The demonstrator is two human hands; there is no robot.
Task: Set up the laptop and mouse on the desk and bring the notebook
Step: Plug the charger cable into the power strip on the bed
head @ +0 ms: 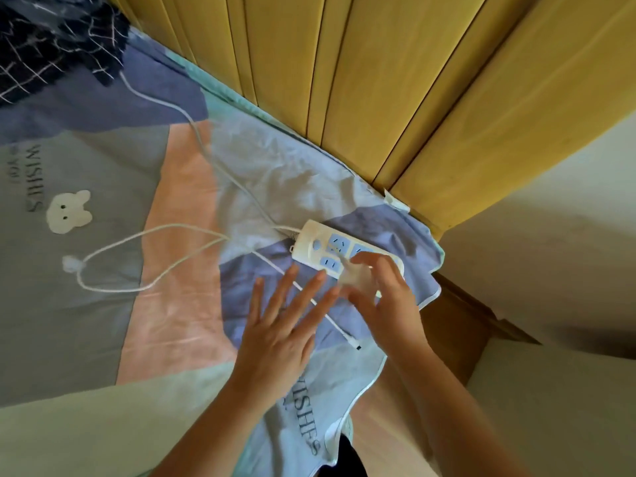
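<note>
A white power strip with blue sockets lies on a grey, pink and lavender patchwork bedsheet.

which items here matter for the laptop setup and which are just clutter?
In play: power strip, white charger plug in right hand, its thin cable, left hand open beside the strip.
Lying about: patterned bedsheet, dark checked fabric, wooden headboard.

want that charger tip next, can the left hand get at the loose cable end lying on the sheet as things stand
Probably yes. The cable end lies bare on the bedsheet, just right of the left hand, whose fingers are straight and hold nothing. The right hand sits above it at the power strip, not covering it.
</note>
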